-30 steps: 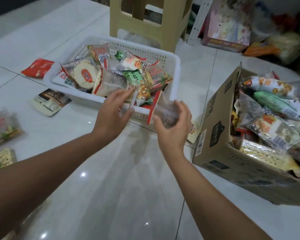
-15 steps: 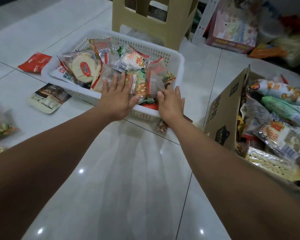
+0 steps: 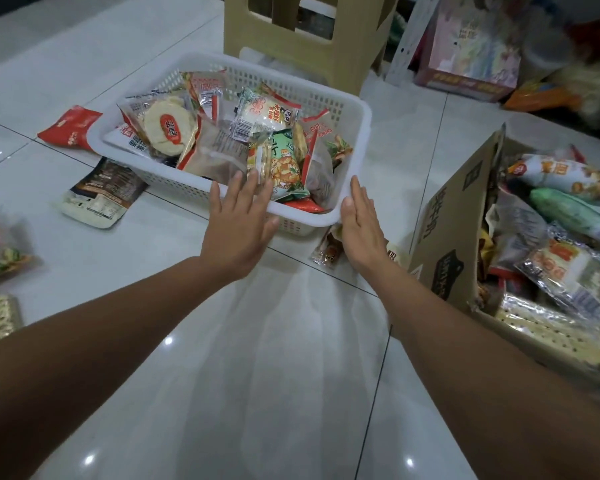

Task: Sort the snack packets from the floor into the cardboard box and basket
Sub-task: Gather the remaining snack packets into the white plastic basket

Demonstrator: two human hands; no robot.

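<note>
A white plastic basket [image 3: 357, 133] full of snack packets stands on the tiled floor ahead. My left hand [image 3: 238, 223] lies flat and open over its near rim, fingers spread and empty. My right hand [image 3: 361, 226] is open too, flat beside the basket's near right corner, holding nothing. The cardboard box [image 3: 454, 237] at the right holds several packets. Loose packets lie on the floor: a small one [image 3: 326, 249] by my right hand, a dark-and-white one [image 3: 101, 194] and a red one [image 3: 70, 128] left of the basket.
A beige plastic stool [image 3: 305, 39] stands just behind the basket. More packets [image 3: 0, 251] lie at the far left edge. Colourful boxes and bags [image 3: 471, 60] pile up at the back right. Glossy white tiles stretch between my arms.
A second ago my hands held a clear packet in front of the basket. It went into the basket, and both hands now rest open at the near rim, the right one shifted right.
</note>
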